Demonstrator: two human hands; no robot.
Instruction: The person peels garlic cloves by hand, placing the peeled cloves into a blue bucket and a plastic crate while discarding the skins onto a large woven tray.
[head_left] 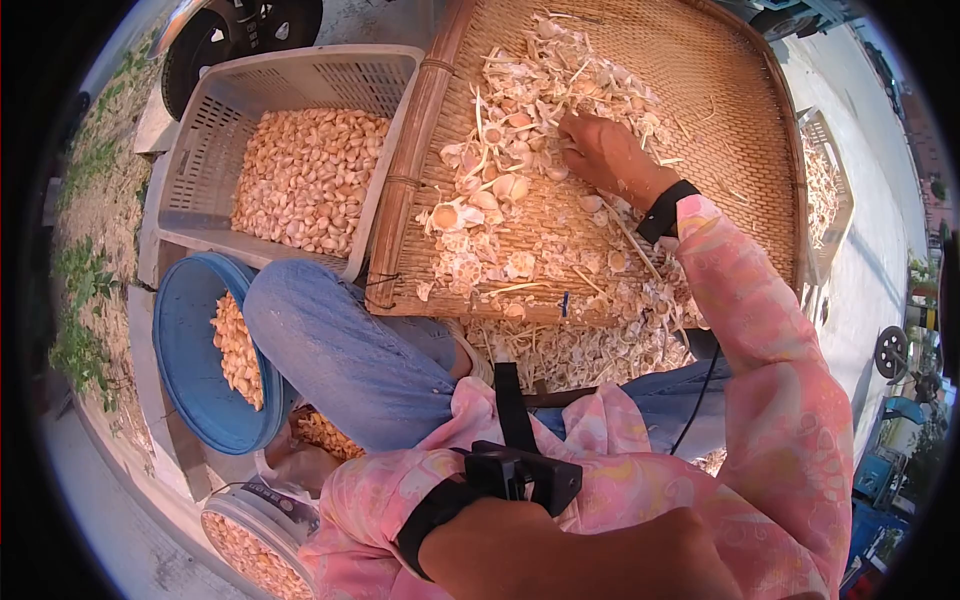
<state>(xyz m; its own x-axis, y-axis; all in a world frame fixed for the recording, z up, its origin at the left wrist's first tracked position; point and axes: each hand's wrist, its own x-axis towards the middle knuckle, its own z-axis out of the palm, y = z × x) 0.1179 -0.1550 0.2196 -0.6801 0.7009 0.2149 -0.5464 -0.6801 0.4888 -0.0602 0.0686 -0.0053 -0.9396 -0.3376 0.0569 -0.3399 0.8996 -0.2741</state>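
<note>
My right hand [612,155], with a black band at its wrist, reaches over the woven bamboo tray [720,110]. Its fingers are curled down against a heap of garlic cloves, skins and dry stalks [570,85]; anything between them is hidden. Loose garlic cloves [490,200] lie just left of that hand. Very close to the camera, my left hand [610,555] crosses the bottom of the view in front of my chest. Its fingers are out of sight, so their state does not show. A black camera mount on a strap [520,475] hangs beside it.
A plastic crate [190,190] of garlic cloves stands left of the tray. Below it are a blue bucket [175,350] and a white bucket [290,530], both holding cloves. Garlic waste [570,355] lies under the tray's near edge. Another crate [840,200] stands at the right.
</note>
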